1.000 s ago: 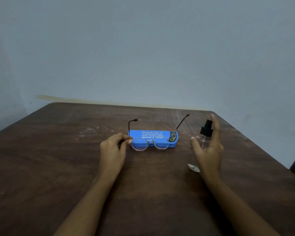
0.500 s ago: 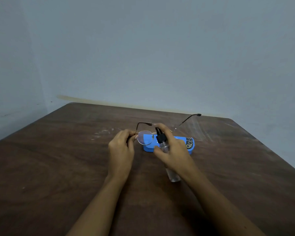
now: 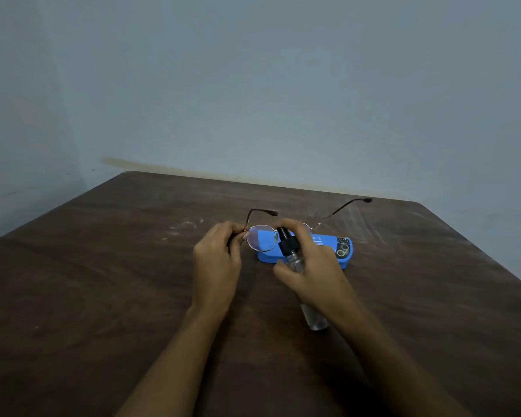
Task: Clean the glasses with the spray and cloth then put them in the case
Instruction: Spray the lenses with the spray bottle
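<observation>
My left hand (image 3: 215, 263) pinches the left hinge of thin metal-framed glasses (image 3: 260, 237), held above the table with both temple arms open and pointing away from me. My right hand (image 3: 310, 266) grips a small clear spray bottle (image 3: 294, 260) with a black nozzle, tilted so the nozzle sits right in front of the left lens, a finger on top of the cap. A closed blue glasses case (image 3: 342, 251) lies on the table just behind both hands, partly hidden by them. No cloth shows in the view.
The dark wooden table (image 3: 103, 296) fills the lower view, with pale scuff marks at its far left and far right. A plain grey wall stands behind its far edge. The table's right edge runs diagonally at the right.
My right hand carried the spray bottle from the right side over to the glasses, up to the left lens. My left hand lifted the glasses slightly and kept its grip.
</observation>
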The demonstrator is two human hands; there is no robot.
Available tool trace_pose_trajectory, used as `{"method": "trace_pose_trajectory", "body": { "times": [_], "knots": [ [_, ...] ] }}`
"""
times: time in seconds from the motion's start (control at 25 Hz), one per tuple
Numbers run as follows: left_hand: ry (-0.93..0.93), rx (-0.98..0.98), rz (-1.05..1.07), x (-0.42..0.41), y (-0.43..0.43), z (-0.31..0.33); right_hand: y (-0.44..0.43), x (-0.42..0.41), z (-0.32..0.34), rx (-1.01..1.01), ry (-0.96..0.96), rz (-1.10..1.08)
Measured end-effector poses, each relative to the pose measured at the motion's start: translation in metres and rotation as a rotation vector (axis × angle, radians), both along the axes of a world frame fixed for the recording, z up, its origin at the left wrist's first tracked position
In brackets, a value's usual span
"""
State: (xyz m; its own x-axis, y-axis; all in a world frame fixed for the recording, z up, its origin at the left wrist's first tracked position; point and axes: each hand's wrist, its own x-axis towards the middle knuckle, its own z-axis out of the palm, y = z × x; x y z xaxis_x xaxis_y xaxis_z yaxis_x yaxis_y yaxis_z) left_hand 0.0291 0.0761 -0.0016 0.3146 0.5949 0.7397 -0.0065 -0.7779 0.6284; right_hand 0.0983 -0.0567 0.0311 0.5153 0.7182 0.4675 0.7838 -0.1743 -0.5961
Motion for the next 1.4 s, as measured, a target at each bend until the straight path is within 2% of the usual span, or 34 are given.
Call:
{"method": "trace_pose_trajectory", "body": {
  "times": [1.04,1.4],
  "knots": [
    [0.033,0.036,-0.004,-0.0033,-0.0013,-0.0032,-0.0045,-0.0058,0.0032,-0.019,0.052,-0.002],
    [0.037,0.029,-0.006,-0.0041,-0.002,-0.0025,-0.0059,-0.006,0.0009,0.031,0.052,-0.024]
  ]
}}
